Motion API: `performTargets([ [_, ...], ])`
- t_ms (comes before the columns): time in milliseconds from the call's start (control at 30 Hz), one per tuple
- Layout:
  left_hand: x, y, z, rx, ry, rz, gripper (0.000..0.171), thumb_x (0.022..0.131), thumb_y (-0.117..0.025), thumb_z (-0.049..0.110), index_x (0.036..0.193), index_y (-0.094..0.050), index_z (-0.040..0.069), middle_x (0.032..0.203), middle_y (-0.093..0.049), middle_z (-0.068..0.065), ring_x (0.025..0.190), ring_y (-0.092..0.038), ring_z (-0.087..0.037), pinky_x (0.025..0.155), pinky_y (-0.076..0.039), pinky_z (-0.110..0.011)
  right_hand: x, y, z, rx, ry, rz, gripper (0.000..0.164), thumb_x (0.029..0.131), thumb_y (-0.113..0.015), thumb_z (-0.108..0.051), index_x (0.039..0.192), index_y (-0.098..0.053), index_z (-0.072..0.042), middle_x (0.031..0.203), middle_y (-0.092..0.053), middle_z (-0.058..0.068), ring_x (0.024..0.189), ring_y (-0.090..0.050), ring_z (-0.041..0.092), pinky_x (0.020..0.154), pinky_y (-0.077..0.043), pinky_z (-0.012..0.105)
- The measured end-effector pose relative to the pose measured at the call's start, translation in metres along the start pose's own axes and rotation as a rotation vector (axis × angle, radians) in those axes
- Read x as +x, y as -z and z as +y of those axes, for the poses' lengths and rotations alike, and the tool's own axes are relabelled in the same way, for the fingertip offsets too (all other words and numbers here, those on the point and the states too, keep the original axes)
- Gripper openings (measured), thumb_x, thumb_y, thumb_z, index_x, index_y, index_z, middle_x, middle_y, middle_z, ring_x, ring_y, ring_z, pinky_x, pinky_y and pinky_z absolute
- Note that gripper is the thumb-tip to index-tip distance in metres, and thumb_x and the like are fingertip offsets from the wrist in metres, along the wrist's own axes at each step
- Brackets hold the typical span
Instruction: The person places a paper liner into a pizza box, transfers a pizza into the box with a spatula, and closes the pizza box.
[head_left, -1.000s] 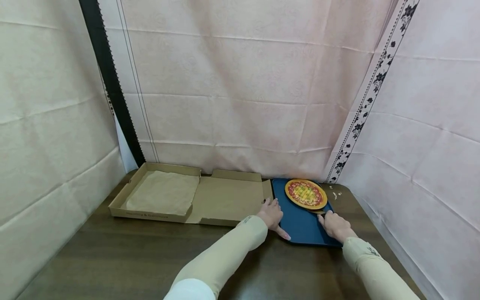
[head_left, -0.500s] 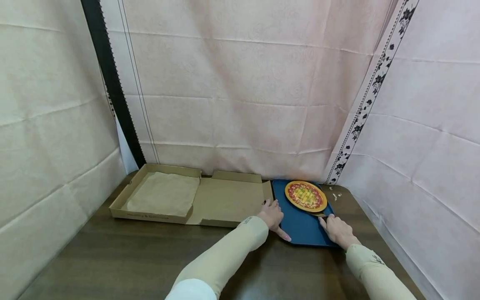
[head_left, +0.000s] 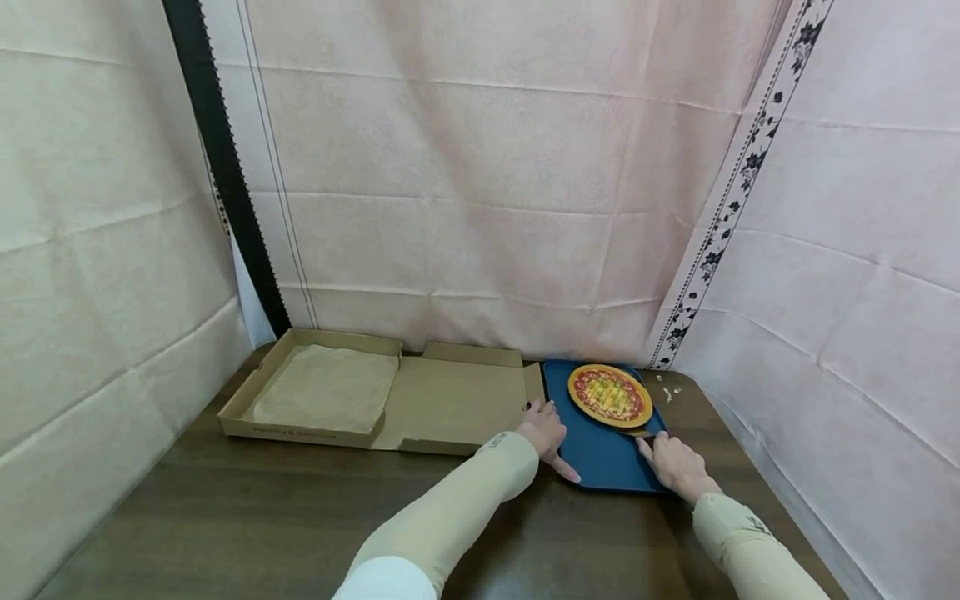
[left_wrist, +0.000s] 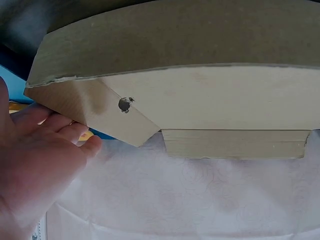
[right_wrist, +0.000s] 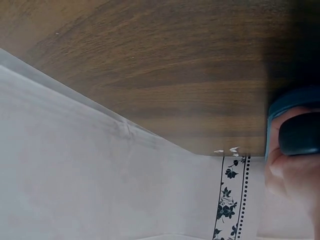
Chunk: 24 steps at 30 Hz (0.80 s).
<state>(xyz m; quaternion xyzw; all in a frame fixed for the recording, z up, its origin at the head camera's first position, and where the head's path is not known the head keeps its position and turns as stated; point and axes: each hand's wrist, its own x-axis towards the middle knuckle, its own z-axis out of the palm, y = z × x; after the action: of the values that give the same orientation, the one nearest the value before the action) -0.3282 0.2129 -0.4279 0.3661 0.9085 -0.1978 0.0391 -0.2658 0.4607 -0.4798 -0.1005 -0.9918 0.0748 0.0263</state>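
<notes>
A round pizza [head_left: 610, 394] lies toward the far end of the blue tray [head_left: 603, 462] in the head view. My right hand [head_left: 677, 467] grips the black handle [right_wrist: 302, 134] of what looks like a pizza server; its golden-brown blade [head_left: 636, 432] shows at the pizza's near edge, the rest hidden beneath. At the tray's left edge my left hand [head_left: 545, 433] rests with fingers extended and thumb spread. In the left wrist view its fingers [left_wrist: 65, 125] lie beside the cardboard flap [left_wrist: 95, 107] of the pizza box.
The opened pizza box [head_left: 307, 434] lies left of the tray, lined with brown paper [head_left: 326, 386]. Its lid [head_left: 457, 400] lies flat, close to the tray. Small white scraps [head_left: 670, 392] lie right of the tray on the wooden table [head_left: 300, 508]. Cloth curtains [head_left: 465, 183] enclose the back and sides.
My right hand has drawn back slightly toward me and to the right with the server handle. The left hand stays at the tray's edge.
</notes>
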Motion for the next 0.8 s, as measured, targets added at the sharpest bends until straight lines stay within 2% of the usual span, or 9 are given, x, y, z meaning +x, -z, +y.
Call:
performTargets([
  [367,-0.0033,0.0007,-0.0010,0.016,0.004,0.014,0.101,0.068,-0.044,0.091,0.144,-0.046,0.026,0.155,-0.037,0.004,0.150,-0.022,-0.017,0.122,-0.018,-0.038,-0.0010,-0.0006,-0.0006,0.003,-0.031,-0.009,0.053,0.100,-0.041,-0.042,0.098,-0.053,0.009,0.086,-0.061,0.027,0.071,-0.061,0.035,0.058,-0.048,0.047],
  [800,-0.0038,-0.0012,0.0017,0.019,0.001,0.009,0.103,0.068,-0.043,0.091,0.146,-0.042,0.025,0.155,-0.037,0.004,0.150,-0.021,-0.017,0.123,-0.017,-0.037,-0.0065,-0.0005,-0.0004,0.007,-0.013,-0.020,0.054,0.100,-0.042,-0.042,0.100,-0.054,0.011,0.087,-0.061,0.027,0.068,-0.059,0.032,0.057,-0.049,0.045],
])
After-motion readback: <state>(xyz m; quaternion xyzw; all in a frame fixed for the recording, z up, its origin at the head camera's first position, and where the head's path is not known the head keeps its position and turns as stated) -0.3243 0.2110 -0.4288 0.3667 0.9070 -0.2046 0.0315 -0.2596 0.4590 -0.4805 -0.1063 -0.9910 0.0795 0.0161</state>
